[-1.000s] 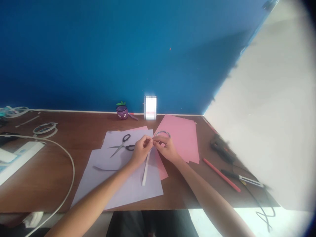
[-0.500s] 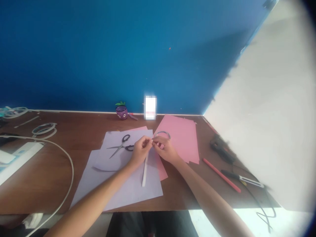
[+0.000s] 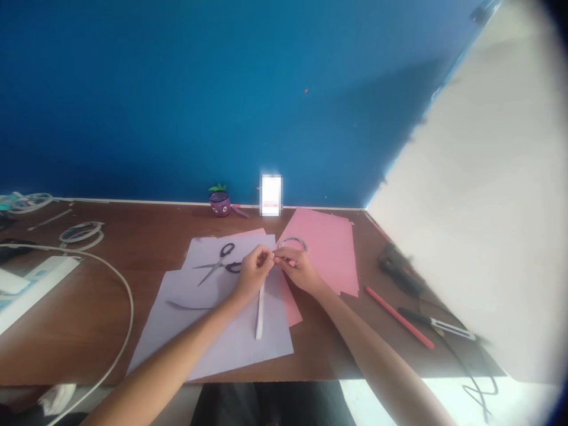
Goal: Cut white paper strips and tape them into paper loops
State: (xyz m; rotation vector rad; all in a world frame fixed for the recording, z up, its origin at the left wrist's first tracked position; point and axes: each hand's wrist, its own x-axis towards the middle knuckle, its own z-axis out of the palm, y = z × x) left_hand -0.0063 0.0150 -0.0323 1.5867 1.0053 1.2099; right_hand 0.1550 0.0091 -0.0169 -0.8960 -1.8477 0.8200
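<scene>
Pinching the narrow white paper strip (image 3: 260,313) by its far end, L hand (image 3: 254,269) & R hand (image 3: 298,269) fingertips meet above pale sheets (image 3: 231,349). Prob. v. light, bendy, easily creased; best held gently nr tip.

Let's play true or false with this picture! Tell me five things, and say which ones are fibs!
1. The scissors are shut. False: their blades are spread open.
2. The purple cup stands in front of the blue wall. True.
3. The red stick lies on the pink paper. False: it lies on the brown desk, right of the pink paper.
4. The hands are far apart. False: the left hand and right hand have their fingertips close together.
5. A white strip shows below the left hand. True.
</scene>
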